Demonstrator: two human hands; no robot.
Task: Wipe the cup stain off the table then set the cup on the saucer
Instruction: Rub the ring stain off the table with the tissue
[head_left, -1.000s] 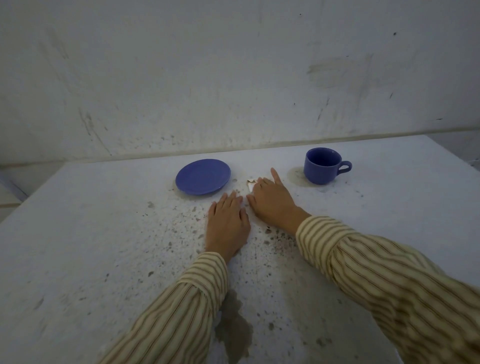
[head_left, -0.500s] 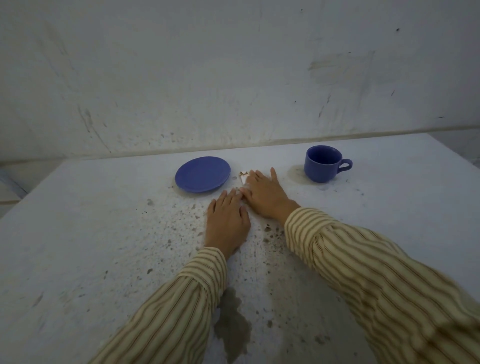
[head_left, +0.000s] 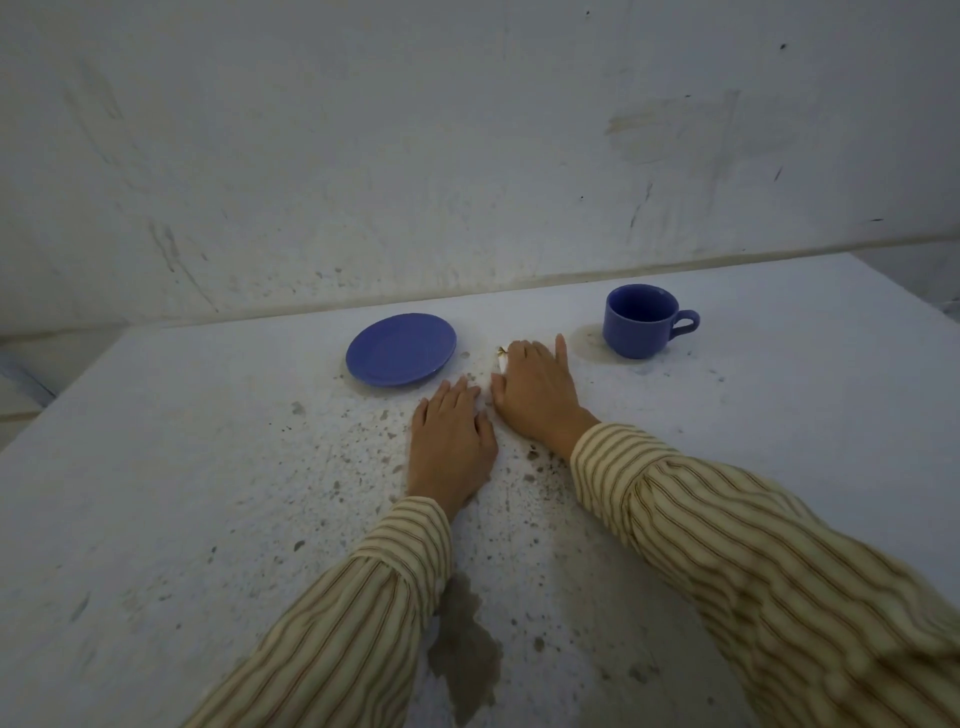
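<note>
While both palms lie flat on the speckled white stone counter (head_left: 182, 467), the left hand (head_left: 451, 435) rests with its fingers (head_left: 457, 392) spread loosely and holding nothing, its tips just near of the round blue ceramic saucer (head_left: 401, 348). Just to its right, the right hand (head_left: 535, 387) presses down on a small piece of white tissue (head_left: 500, 358), of which only a crumpled edge shows past the fingertips; the fingers lie extended over it rather than curled, so whether they pinch it cannot be told. To the far right stands the blue ceramic cup (head_left: 641, 320), upright, its handle pointing right, well apart from the saucer. A faint brownish ring stain (head_left: 588, 343) marks the counter beside the cup's left base, between the cup and the right hand. Both forearms wear cream sleeves with brown stripes (head_left: 727, 530). A darker wet patch (head_left: 465, 649) spreads on the near counter between the sleeves. Behind the counter rises a scuffed white wall (head_left: 467, 156).
</note>
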